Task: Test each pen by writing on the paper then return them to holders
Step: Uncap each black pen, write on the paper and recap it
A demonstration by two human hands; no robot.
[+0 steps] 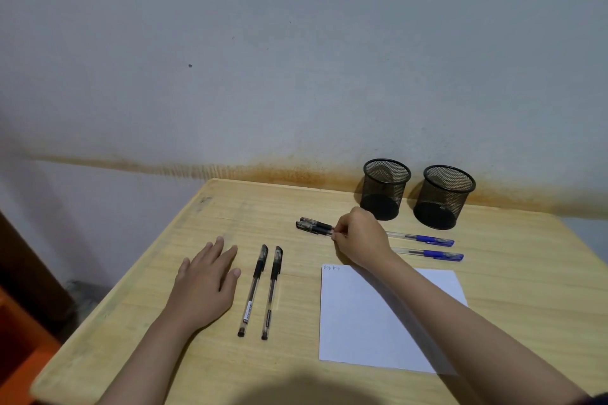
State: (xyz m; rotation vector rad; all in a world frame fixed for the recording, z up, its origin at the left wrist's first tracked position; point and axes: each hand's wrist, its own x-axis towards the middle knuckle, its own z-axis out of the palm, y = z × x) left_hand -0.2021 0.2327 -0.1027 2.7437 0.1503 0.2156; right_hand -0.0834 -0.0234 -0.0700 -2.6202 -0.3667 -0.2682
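Note:
Two black mesh holders (385,189) (444,197) stand empty at the back of the wooden desk (210,207). My right hand (362,237) pinches the near one of two black pens (314,226) lying side by side in front of the left holder. Two blue pens (424,238) (434,254) lie to the right of that hand. Two more black pens (254,289) (272,291) lie parallel left of the white paper (358,332), which has small writing at its top left corner. My left hand (205,279) rests flat on the desk, fingers spread, holding nothing.
A grey wall with a rusty stain line runs right behind the desk. The desk's left edge drops to a dark floor area with an orange object (19,348) at the lower left.

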